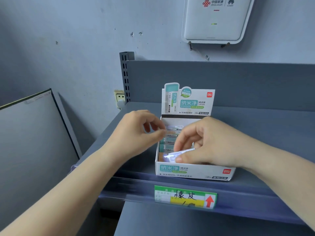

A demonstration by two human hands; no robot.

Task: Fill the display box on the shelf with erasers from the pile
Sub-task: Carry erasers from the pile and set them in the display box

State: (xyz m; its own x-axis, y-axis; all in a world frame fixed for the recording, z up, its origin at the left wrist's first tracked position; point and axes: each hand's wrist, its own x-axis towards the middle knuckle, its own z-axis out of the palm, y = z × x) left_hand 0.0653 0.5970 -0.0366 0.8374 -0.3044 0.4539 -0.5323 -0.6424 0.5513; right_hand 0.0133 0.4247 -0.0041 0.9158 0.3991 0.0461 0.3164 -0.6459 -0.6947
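**One More Eraser Goes Into the Front Row**

Nearest us, a green and yellow price tag (185,196) sits in the rail along the shelf (272,126) edge, directly below the display box (192,171) — placed, we judge, so a shopper reads the label and finds the goods right above it. The box stands at the shelf's front lip, its low front wall turned toward us so the contents show.

Just over that wall, our right hand (209,142) pinches a wrapped eraser (180,153) between thumb and fingertips, tilted with its left end low over the front gap. We hold it by one end, most likely so the free end can slide down into the row. Our left hand (136,132) hovers at the box's left side with fingers loosely curled and holding nothing; whether it touches the box wall we cannot tell, but it looks set to steady it.

Behind the fingers, several erasers (170,138) already stand in a row. The upright header card (187,101) rises at the back — facing outward as advertising. Farther off, a white router (214,19) hangs on the wall. The pile is out of view.
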